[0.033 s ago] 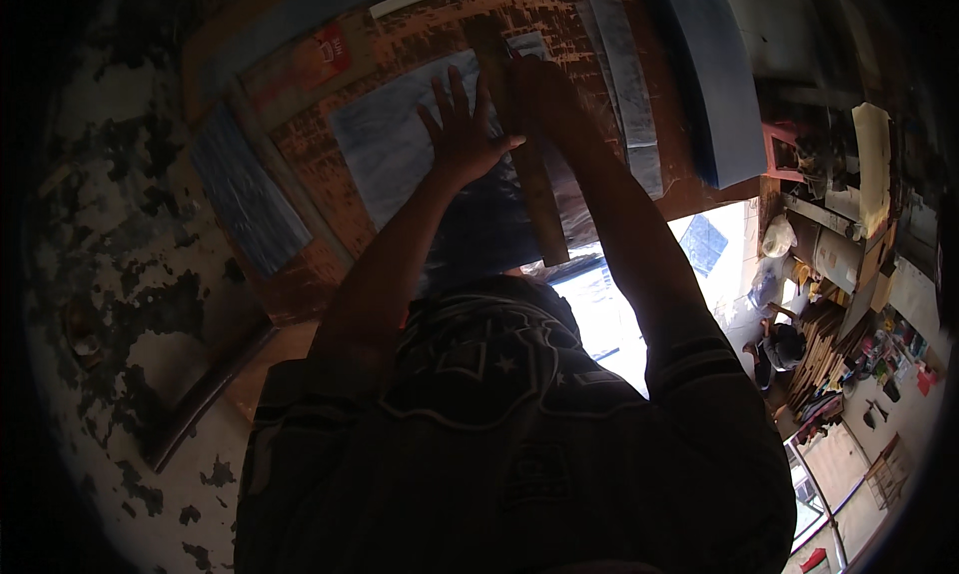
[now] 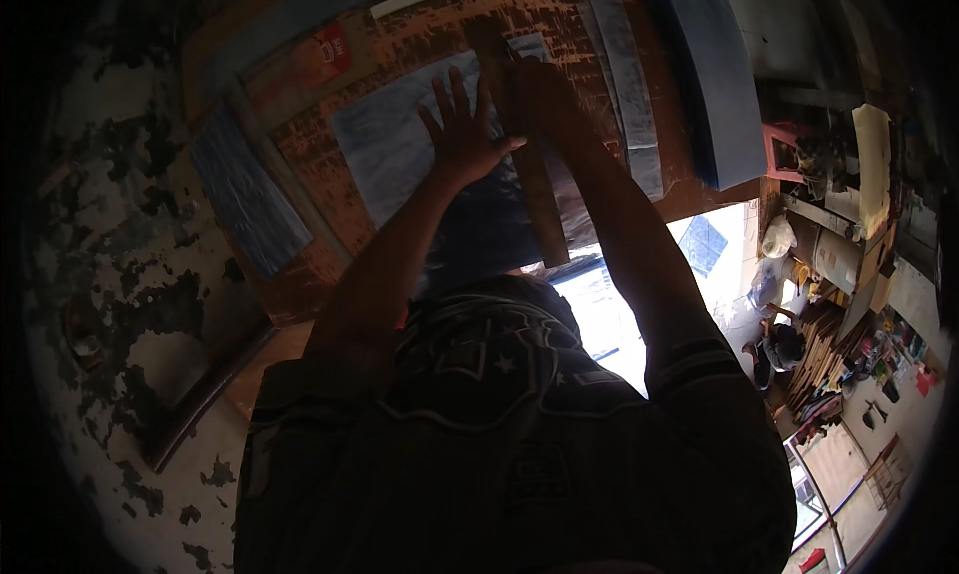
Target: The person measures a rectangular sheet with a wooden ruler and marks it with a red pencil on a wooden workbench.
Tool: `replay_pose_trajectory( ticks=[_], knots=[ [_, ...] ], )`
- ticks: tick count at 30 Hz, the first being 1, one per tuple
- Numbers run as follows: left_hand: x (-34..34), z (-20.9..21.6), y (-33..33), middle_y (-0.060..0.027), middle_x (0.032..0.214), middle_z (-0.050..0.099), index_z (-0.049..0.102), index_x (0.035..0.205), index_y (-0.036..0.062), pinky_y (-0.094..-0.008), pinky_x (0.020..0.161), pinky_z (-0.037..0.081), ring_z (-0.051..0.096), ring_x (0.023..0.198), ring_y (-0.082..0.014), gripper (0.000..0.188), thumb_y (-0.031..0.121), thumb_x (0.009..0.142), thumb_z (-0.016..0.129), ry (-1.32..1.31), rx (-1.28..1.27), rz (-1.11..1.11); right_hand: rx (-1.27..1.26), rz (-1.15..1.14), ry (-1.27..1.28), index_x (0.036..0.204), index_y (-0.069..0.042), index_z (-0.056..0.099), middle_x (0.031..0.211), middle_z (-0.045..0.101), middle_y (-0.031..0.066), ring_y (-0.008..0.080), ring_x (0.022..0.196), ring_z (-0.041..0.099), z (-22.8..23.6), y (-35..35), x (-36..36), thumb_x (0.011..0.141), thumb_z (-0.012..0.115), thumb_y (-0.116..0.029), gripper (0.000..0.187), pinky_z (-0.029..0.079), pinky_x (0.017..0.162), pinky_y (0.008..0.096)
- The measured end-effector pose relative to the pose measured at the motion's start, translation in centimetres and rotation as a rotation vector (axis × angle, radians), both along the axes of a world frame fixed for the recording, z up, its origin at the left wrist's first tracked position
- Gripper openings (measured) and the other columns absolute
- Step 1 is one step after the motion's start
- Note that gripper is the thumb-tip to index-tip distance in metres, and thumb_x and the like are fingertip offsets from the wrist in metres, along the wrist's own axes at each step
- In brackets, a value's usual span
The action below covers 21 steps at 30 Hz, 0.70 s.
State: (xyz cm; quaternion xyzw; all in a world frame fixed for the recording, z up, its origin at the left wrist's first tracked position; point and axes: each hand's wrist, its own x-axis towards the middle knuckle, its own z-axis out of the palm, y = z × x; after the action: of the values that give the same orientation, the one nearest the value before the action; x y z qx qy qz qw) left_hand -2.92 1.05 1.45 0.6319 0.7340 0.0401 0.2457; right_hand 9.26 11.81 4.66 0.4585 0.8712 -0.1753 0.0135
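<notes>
A blue-grey sheet (image 2: 385,124) lies on the worn reddish-brown work table (image 2: 300,134). Across its right part runs a long, straight wooden strip (image 2: 539,209), slanting from the far edge down toward my body. My left hand (image 2: 464,139) is open with fingers spread flat on the sheet, its thumb reaching onto the strip. Close against the strip's right side, near its far end, my right hand (image 2: 544,89) is closed. A small slim tip shows at its fingers; the dark shadow hides what the thing is.
Narrow blue-grey strips (image 2: 624,74) and a thick blue-grey slab (image 2: 711,84) lie to the right. Another blue-grey piece (image 2: 250,189) rests at the left edge, beside a patchy wall (image 2: 130,374). Another person (image 2: 779,346) is far off at right, near a pile of wooden slats (image 2: 821,349).
</notes>
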Motion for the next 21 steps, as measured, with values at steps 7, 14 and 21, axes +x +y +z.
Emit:
replay_pose_trajectory(
  ticks=[7, 14, 21],
  knots=[
    [0.0, 0.2, 1.4, -0.0265, 0.160, -0.030, -0.015, 0.160, 0.0166, -0.0784, 0.107, -0.009, -0.032, 0.144, -0.0499, 0.122, 0.075, 0.084, 0.060, -0.010, -0.190, -0.054, -0.094, 0.013, 0.013, 0.104, 0.000, 0.068, 0.096, 0.068, 0.0242, 0.0349, 0.084, 0.072, -0.4, 1.4, -0.1, 0.089, 0.065, -0.015, 0.022, 0.059, 0.069, 0.0445],
    [-0.4, -1.5, 1.1, -0.0288, 0.160, -0.028, -0.016, 0.160, 0.0144, -0.0810, 0.105, -0.002, -0.029, 0.145, -0.0521, 0.122, 0.082, 0.083, 0.051, 0.123, -0.148, -0.102, -0.189, -0.095, 0.003, 0.108, 0.000, 0.066, 0.098, 0.068, 0.0212, 0.0358, 0.091, 0.072, 1.2, -6.8, 4.6, 0.091, 0.067, -0.019, 0.026, 0.060, 0.075, 0.0432],
    [-0.5, -2.1, 0.9, -0.0302, 0.161, -0.024, -0.014, 0.160, 0.0120, -0.0803, 0.107, 0.003, -0.021, 0.147, -0.0534, 0.125, 0.087, 0.081, 0.047, 0.167, -0.100, -0.126, -0.319, -0.253, 0.072, 0.112, -0.004, 0.065, 0.096, 0.067, 0.0207, 0.0354, 0.083, 0.072, 0.4, -23.6, 15.1, 0.092, 0.059, -0.013, 0.023, 0.059, 0.069, 0.0429]
  ],
)
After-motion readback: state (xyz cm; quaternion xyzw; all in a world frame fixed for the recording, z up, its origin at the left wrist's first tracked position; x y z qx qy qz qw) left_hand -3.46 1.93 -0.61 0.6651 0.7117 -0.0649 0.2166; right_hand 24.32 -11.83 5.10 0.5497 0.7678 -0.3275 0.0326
